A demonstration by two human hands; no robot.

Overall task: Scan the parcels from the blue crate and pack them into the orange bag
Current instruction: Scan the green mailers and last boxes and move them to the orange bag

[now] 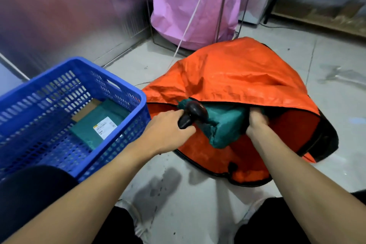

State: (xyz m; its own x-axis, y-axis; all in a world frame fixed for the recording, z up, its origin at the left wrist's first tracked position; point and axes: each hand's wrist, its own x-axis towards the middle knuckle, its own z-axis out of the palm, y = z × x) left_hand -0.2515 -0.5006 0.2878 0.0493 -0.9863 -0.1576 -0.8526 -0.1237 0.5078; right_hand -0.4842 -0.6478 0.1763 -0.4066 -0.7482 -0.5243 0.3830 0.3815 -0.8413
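So: bag (237,69) lies open on floor, R of crate (122,93). Labelled parcel (95,123) flat in crate. 2nd parcel (225,123) half inside bag mouth, R hand (257,121) curled round its end. L hand (168,127) grips scanner (195,113).

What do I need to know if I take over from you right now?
Left hand: grips the black scanner.
Right hand: holds a green parcel in the mouth of the orange bag.
Blue crate: one labelled parcel lies on cardboard.
Left to do: release this parcel in the bag, then scan and pack the crate's one.
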